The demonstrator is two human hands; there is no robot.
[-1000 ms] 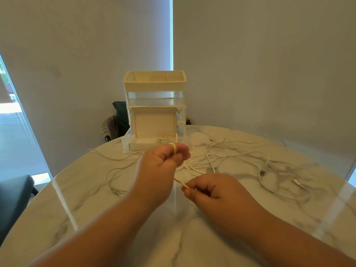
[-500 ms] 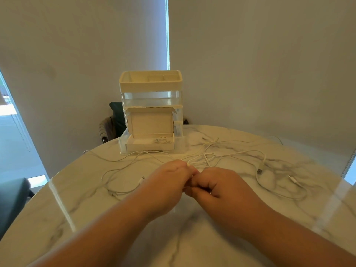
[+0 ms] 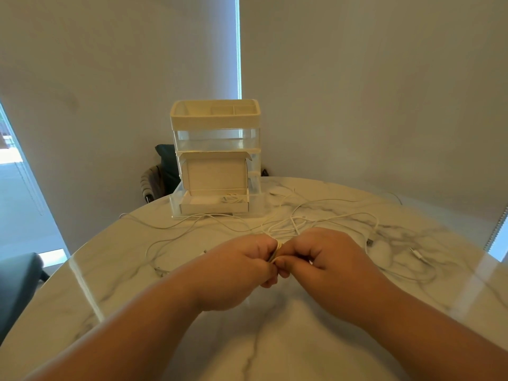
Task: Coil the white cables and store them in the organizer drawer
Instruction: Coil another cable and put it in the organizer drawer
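Observation:
My left hand (image 3: 239, 266) and my right hand (image 3: 321, 259) meet knuckle to knuckle above the marble table (image 3: 275, 339). Between them they pinch a small coil of white cable (image 3: 277, 253), of which only a few turns show. Its free length runs away into a tangle of white cables (image 3: 297, 224) just beyond my fingers. The cream organizer (image 3: 215, 158) stands at the table's far edge with its bottom drawer (image 3: 214, 206) pulled open; a coiled cable (image 3: 232, 199) lies inside.
More loose white cable (image 3: 170, 237) loops across the table on the left, and another length with plugs (image 3: 395, 251) trails to the right. A dark chair (image 3: 162, 171) stands behind the organizer, another dark seat (image 3: 16, 281) at the left table edge.
My left hand came down from near the organizer and joined my right hand. Both now stay pressed together on the coil, with a little more cable wound.

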